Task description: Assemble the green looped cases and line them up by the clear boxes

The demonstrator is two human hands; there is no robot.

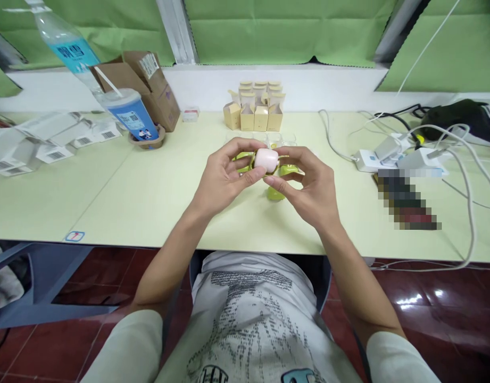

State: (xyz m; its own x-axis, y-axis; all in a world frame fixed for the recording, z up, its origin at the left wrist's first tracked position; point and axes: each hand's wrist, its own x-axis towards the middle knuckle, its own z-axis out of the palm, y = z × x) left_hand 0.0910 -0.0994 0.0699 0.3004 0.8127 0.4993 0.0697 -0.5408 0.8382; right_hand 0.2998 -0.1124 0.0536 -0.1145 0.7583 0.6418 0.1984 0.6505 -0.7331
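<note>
Above the table my left hand [229, 169] grips a small pale pink, rounded cylinder [266, 160], thumb at its lower edge and fingers along its top left. A shiny gold-green rim or holder shows around its sides; its exact kind is unclear. My right hand [307, 181] closes on the same piece from the right, fingertips at the rim and thumb below. Beneath and behind the hands stand several yellow-green glossy pieces [275, 193], partly covered by my fingers. Clear small cups [288, 138] line up just beyond them.
Several small cream boxes [254, 117] with raised flaps stand near the wall. To the left are a blue drink cup [133, 117], a cardboard carton [165, 98], a large bottle [71, 50] and white boxes [55, 141]. Power strips [376, 159] and cables lie on the right.
</note>
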